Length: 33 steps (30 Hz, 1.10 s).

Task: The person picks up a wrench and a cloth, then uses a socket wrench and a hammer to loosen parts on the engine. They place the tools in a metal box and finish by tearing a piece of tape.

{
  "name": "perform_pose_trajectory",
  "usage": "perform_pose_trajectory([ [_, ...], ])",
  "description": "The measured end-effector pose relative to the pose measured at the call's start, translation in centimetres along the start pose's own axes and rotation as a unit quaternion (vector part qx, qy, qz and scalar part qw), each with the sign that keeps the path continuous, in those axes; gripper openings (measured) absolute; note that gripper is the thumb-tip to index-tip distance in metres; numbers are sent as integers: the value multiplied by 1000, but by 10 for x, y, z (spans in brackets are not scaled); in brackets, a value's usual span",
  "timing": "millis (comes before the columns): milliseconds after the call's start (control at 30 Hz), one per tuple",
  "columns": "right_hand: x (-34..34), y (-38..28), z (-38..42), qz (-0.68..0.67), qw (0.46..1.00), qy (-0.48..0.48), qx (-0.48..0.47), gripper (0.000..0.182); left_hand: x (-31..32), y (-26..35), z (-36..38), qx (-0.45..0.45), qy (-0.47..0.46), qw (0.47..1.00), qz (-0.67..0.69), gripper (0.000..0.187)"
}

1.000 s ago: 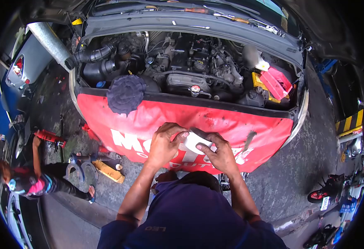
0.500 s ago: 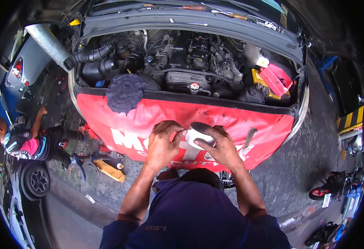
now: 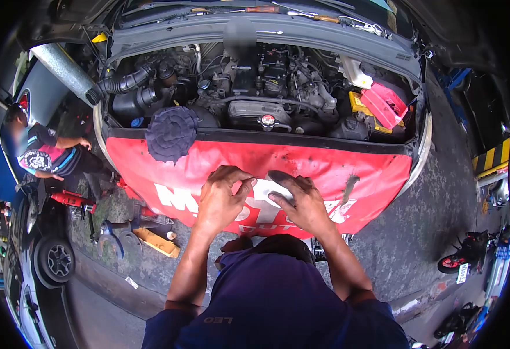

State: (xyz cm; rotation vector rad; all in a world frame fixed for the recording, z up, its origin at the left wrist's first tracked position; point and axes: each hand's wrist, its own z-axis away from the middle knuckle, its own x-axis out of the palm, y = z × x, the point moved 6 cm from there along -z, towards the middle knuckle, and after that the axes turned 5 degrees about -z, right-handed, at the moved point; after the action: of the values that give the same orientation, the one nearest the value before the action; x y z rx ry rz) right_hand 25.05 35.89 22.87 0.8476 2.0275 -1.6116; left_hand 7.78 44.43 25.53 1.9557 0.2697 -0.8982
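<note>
My right hand [image 3: 301, 200] grips a small white roll [image 3: 265, 191], seemingly of tape, with its dark side up between thumb and fingers. To the left of it, my left hand [image 3: 225, 192] has thumb and index finger pinched at the roll's left edge, on a white strip. Both hands are over the red fender cover [image 3: 255, 163] with white lettering, draped on the front of the car. A crumpled dark cloth [image 3: 171, 134] lies on the cover's upper left edge.
Beyond the cover is the open engine bay [image 3: 272, 87], with a red-pink object [image 3: 384, 104] at its right. Tools [image 3: 325, 18] lie along the windshield base. A person [image 3: 45, 148] stands at the left, near a red jack [image 3: 72, 198] and a yellow tray [image 3: 157, 242] on the floor.
The white strip between my hands looks longer, and my left hand has shifted slightly left. The person at the left is more upright and closer to the car.
</note>
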Motion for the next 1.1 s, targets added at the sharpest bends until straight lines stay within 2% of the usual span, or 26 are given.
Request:
perform_pose_trajectory([
  [67,5,5,1,47,997,27,-46,43,-1,5,1,19,5,1000,-9,10],
  [300,10,4,-9,54,998,31,-33,42,-6,6,12,37,70,996,-40,9],
  [367,14,3,-11,61,997,14,-36,42,-6,-1,17,59,64,995,-47,13],
  [500,39,13,-14,76,996,-53,9,44,-17,-17,28,9,36,999,-23,17],
  [567,48,-3,-20,63,996,-64,-15,41,-25,-24,41,-34,24,999,-22,16],
  [633,58,-14,-24,42,994,-52,-85,41,-32,-30,55,-59,45,997,-19,16],
  [800,84,-37,-33,22,985,-111,-128,37,-52,-46,89,-112,118,986,-44,18],
  [967,102,-65,-32,-4,972,-132,-196,40,-77,-45,119,-184,136,972,-57,21],
  [1100,109,-78,-27,-18,967,-139,-214,40,-83,-46,133,-209,152,964,-59,22],
])
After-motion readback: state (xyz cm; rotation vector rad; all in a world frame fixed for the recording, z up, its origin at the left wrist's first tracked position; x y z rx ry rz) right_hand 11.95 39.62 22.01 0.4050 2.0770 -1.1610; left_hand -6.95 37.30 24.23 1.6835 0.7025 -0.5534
